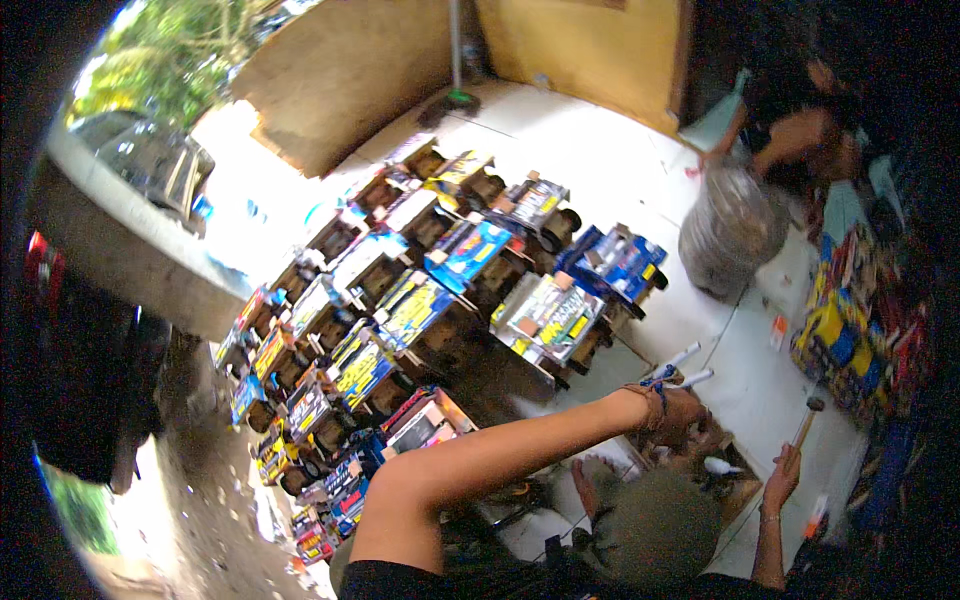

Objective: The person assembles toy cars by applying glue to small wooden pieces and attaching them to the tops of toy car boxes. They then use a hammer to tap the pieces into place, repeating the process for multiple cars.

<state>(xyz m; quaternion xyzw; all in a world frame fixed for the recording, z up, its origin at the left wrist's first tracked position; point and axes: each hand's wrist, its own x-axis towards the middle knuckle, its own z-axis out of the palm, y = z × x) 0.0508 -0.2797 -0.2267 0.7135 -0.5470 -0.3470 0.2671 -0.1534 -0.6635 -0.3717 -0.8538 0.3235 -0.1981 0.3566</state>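
A hammer point(803, 430) stands raised in my right hand point(782, 478), its dark head pointing away from me. My fingers are wrapped round the light wooden handle. Farther left, my left hand point(685, 418) reaches down over a brown wooden piece point(742, 492), fingers curled; what they hold is hidden. Two white sticks point(690, 377) with something blue beside them show next to my left wrist. Close to that hand lies a small white bottle point(720, 466). A round olive-green cloth shape point(660, 525) hides part of the floor between my arms.
Rows of colourful toy trucks point(400, 310) fill the left and middle. A grey sack point(732, 225) stands in front of another person point(800, 140), seated back right. Yellow, blue and red pieces point(845, 330) pile up at right. A broom point(458, 97) leans by panels; a concrete wall point(150, 225) runs left.
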